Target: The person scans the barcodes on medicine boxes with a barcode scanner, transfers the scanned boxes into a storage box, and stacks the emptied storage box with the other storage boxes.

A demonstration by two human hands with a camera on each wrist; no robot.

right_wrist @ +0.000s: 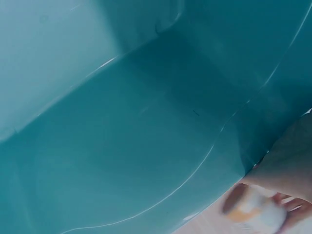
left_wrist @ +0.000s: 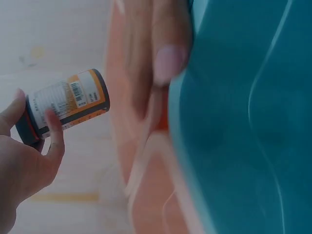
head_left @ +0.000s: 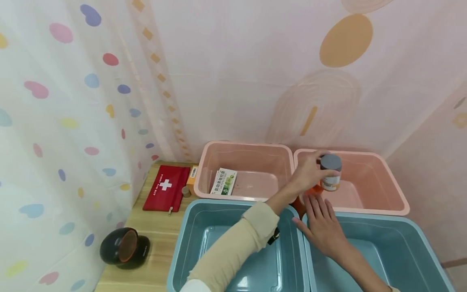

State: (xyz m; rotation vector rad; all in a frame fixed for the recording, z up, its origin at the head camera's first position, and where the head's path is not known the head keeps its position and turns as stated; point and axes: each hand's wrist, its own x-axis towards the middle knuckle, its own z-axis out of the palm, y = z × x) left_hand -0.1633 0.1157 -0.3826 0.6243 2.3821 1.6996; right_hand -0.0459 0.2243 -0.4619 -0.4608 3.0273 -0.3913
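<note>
My left hand [head_left: 308, 172] pinches a supplement bottle [head_left: 331, 182] with a grey lid and a white and orange label, above the left end of the right pink bin [head_left: 388, 182]. In the left wrist view the same bottle [left_wrist: 68, 102] shows a barcode, its dark lid end between thumb and fingers. In the right wrist view the bottle [right_wrist: 256, 212] is blurred. My right hand [head_left: 324, 229] lies palm down with straight fingers over the rims where the pink bin meets the right blue bin [head_left: 365, 251]. An orange patch [head_left: 316, 189] shows just below the left hand.
The left pink bin [head_left: 244, 148] contains white and green medicine boxes [head_left: 224, 181]. In front stands a left blue bin [head_left: 237, 280]. On the wooden table [head_left: 153, 271] lie a red first aid pouch [head_left: 166, 188], an orange box [head_left: 192, 180], a small cork-like stopper [head_left: 186, 191] and a black rounded object [head_left: 113, 245].
</note>
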